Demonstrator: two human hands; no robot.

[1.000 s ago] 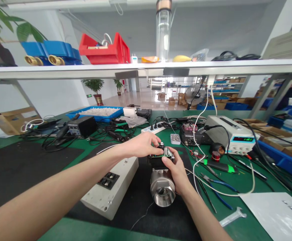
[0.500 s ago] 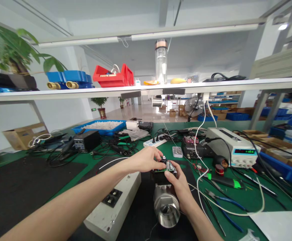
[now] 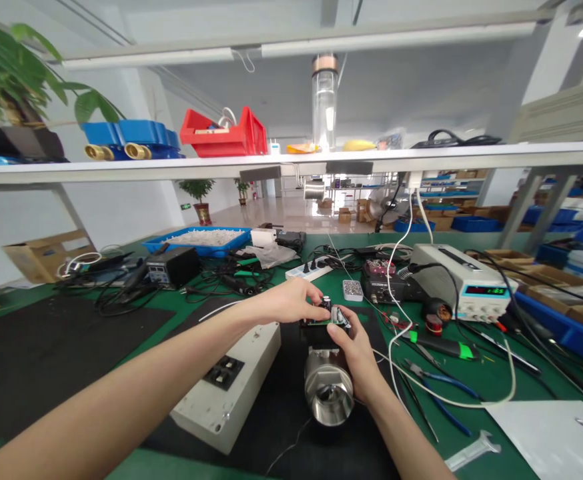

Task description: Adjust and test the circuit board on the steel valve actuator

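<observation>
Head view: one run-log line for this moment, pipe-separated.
left hand: on circuit board | right hand: holding black housing under board | metal fitting: below housing, opening facing camera

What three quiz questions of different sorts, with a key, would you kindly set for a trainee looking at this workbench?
1. Which of these is nearest to the left grip?
A) the blue tray
B) the circuit board
C) the wrench

2. True or false: the red bin stands to the left of the clear bottle on the shelf.

3. Fill in the colour: the pliers to the right of the metal fitting have ____ handles.

Key: 1. B. 2. True. 3. Blue.
</observation>
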